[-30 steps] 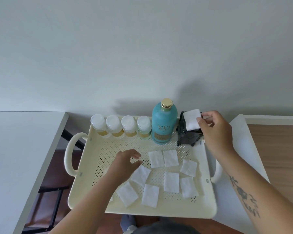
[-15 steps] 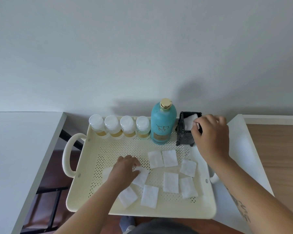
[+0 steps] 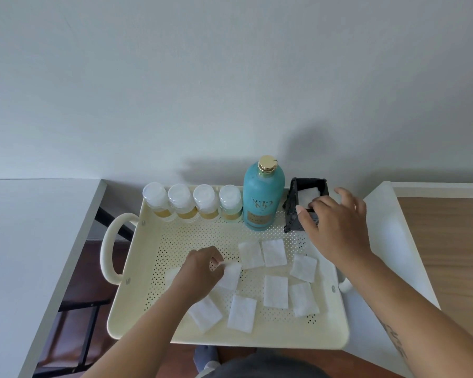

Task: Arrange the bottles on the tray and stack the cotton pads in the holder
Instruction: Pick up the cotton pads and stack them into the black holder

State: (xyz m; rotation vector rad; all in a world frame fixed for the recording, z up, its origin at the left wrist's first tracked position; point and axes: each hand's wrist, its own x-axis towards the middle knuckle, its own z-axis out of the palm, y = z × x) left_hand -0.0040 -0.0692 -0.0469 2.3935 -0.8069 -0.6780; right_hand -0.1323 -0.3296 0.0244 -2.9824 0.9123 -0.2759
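Head view: left hand [image 3: 199,271] pinching near-left edge of cotton pad [image 3: 229,275] at tray [image 3: 257,336] centre; right hand [image 3: 336,225] open, empty, fingers spread just near of black holder [image 3: 307,204] at far-right corner; one pad [image 3: 309,194] lies flat inside holder; holder sits right and far of pinched pad, so right hand nearer it; pinched pad white, thin, square, soft; other pads scattered flat across tray; bottles [image 3: 191,203] lined along far rim.
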